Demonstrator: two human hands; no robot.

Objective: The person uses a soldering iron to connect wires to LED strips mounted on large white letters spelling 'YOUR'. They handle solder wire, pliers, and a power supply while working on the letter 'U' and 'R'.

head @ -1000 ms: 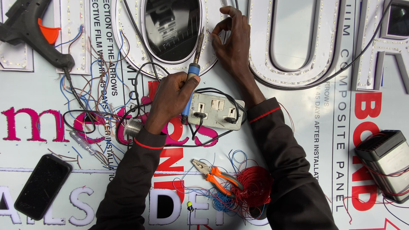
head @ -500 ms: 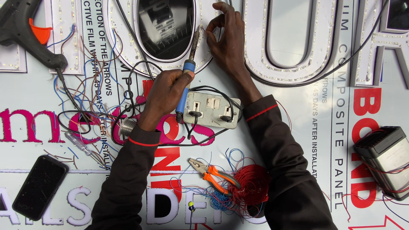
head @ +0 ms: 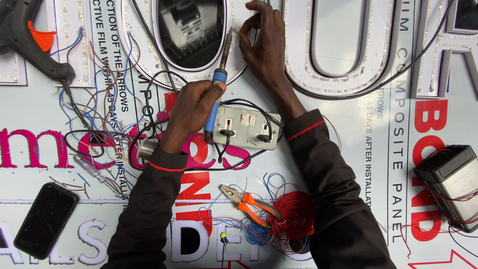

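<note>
My left hand [head: 191,107] grips the blue handle of a soldering iron [head: 217,92], whose metal tip points up to the inner edge of a white channel letter [head: 142,55] lined with small LEDs. My right hand [head: 266,42] rests on the same letter's rim right of the tip, thumb and fingers pinched together at the iron's tip; what they hold is too small to see. Both sleeves are dark with a red cuff stripe.
A grey socket strip [head: 246,127] lies under my wrists, with black cables plugged in. Orange-handled pliers [head: 249,201] lie on red wire coils [head: 296,216]. A black glue gun [head: 30,42], loose wires, a screwdriver [head: 92,169], a phone [head: 45,219] and a black box [head: 450,184] lie around.
Both hands and the soldering iron sit slightly lower in view, as the whole scene does; the iron's tip stays at the letter's edge beside my right fingers.
</note>
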